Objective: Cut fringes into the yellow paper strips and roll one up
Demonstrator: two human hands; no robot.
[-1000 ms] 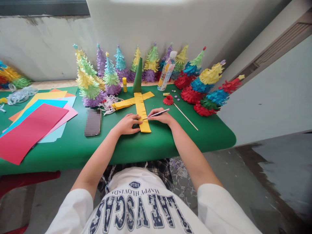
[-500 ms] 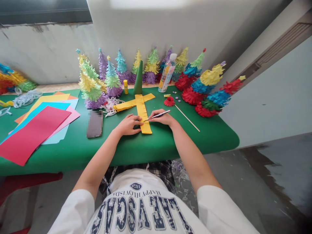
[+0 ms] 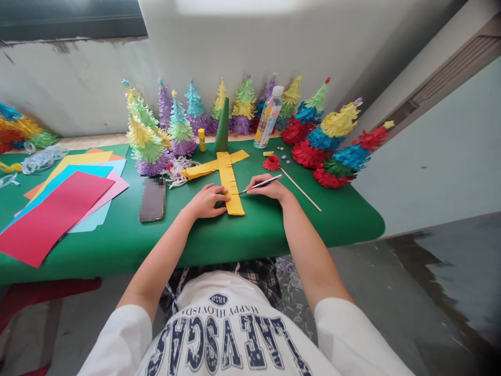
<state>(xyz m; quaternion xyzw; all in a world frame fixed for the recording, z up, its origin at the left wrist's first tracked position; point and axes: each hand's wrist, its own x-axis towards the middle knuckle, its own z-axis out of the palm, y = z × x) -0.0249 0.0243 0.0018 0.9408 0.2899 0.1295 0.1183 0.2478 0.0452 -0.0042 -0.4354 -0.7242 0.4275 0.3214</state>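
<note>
A yellow paper strip (image 3: 235,204) lies lengthwise before me, with several slits cut into its right edge. My left hand (image 3: 209,201) rests at the strip's left side, fingers apart, fingertips on the paper. In my right hand (image 3: 271,191) is a slim silver craft knife (image 3: 270,181), held like a pen. Its tip is at the strip's right edge, by the lowest slit. Another fringed yellow strip (image 3: 201,169) crosses under the upper part of the first one. Beyond them stands a green paper cone (image 3: 222,130).
Fringed paper trees (image 3: 182,130) line the wall behind. A bottle (image 3: 268,117), a glue stick (image 3: 201,140), a red paper ring (image 3: 271,163) and a thin stick (image 3: 301,189) are nearby. Left are a phone (image 3: 152,200), white paper shreds (image 3: 178,175) and coloured sheets (image 3: 58,214) on the green table (image 3: 156,250).
My right hand has moved to the right with the craft knife, its tip going from the strip's middle to its right edge. A slit shows there now. My left hand stays in place.
</note>
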